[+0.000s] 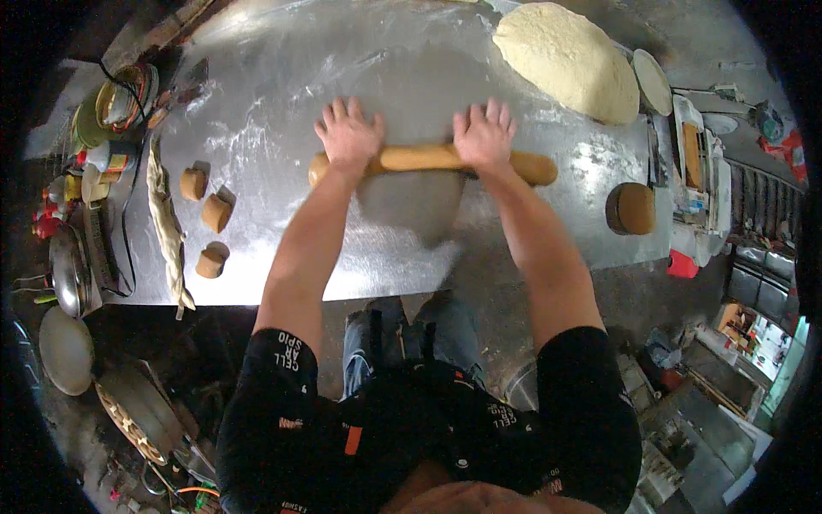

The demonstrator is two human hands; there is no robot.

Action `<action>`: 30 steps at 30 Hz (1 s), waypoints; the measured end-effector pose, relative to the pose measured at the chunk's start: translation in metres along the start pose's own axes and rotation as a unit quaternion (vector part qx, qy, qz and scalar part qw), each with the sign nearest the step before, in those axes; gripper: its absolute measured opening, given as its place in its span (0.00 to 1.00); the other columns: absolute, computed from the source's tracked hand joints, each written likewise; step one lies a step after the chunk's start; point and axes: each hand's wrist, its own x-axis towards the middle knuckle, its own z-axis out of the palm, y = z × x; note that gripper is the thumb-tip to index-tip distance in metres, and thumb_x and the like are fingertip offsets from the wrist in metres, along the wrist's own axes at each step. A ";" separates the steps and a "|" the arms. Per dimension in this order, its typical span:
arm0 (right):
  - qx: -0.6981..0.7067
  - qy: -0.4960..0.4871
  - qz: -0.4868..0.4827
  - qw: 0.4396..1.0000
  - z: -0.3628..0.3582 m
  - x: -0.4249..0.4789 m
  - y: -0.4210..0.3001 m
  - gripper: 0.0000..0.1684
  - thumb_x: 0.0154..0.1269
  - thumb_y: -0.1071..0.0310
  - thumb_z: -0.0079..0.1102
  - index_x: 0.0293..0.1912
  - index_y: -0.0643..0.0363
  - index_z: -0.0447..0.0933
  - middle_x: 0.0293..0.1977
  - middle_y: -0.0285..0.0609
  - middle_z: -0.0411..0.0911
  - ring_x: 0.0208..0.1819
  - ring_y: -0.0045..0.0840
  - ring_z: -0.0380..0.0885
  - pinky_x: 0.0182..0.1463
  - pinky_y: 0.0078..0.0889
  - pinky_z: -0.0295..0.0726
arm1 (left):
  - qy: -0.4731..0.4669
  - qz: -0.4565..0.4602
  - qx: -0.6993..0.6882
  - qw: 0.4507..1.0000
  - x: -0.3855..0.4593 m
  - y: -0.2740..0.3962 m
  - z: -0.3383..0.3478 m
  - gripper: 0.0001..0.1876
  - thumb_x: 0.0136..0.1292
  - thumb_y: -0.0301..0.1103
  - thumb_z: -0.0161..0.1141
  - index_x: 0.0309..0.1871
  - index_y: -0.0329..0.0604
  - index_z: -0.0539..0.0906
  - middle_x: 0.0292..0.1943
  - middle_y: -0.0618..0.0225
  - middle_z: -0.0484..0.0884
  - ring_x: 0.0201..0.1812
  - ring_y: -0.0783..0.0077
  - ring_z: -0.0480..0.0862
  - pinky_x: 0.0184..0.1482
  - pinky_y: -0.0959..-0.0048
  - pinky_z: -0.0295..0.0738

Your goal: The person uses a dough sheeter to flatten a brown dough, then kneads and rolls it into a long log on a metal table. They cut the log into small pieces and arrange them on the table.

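A long brown dough log [417, 158] lies crosswise on the metal worktable [411, 270]. My left hand [350, 135] rests with its palm heel on the log near its left end, fingers spread and pointing away from me. My right hand [484, 136] presses on it likewise, towards the right end. Neither hand wraps around the log. Small brown dough pieces [217, 212] sit in a loose line on the left part of the table. Beside them runs a twisted strip of pale dough [166, 225]. A thick brown dough piece [636, 209] stands at the right.
A large mound of pale dough [568, 64] occupies the far right, beside a round lid [652, 82]. Stacked bowls [122, 96], a bottle [109, 156] and a metal pan [67, 270] crowd the left edge. A black cable [128, 238] runs along there. Flour streaks mark the tabletop.
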 end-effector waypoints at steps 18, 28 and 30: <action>0.059 -0.057 -0.014 0.997 -0.013 -0.011 0.042 0.23 0.65 0.49 0.60 0.47 0.57 0.81 0.50 0.54 0.77 0.57 0.53 0.72 0.63 0.63 0.68 | 0.015 0.052 0.178 0.983 -0.031 -0.011 -0.016 0.33 0.75 0.59 0.45 0.72 0.45 0.71 0.72 0.52 0.69 0.76 0.46 0.61 0.73 0.30 0.48; 0.102 -0.145 0.047 0.983 -0.031 -0.046 0.056 0.28 0.70 0.47 0.51 0.58 0.59 0.78 0.65 0.57 0.68 0.70 0.59 0.62 0.71 0.69 0.57 | -0.034 0.040 0.006 0.999 -0.069 0.144 0.028 0.38 0.70 0.64 0.47 0.75 0.48 0.67 0.77 0.50 0.61 0.78 0.42 0.56 0.75 0.34 0.45; 0.036 -0.084 0.039 0.995 -0.001 0.000 0.069 0.27 0.67 0.50 0.54 0.55 0.60 0.79 0.61 0.56 0.73 0.66 0.58 0.66 0.70 0.69 0.58 | -0.068 0.033 0.061 0.995 -0.028 0.139 0.025 0.38 0.72 0.65 0.44 0.76 0.50 0.66 0.78 0.52 0.60 0.78 0.43 0.56 0.74 0.36 0.48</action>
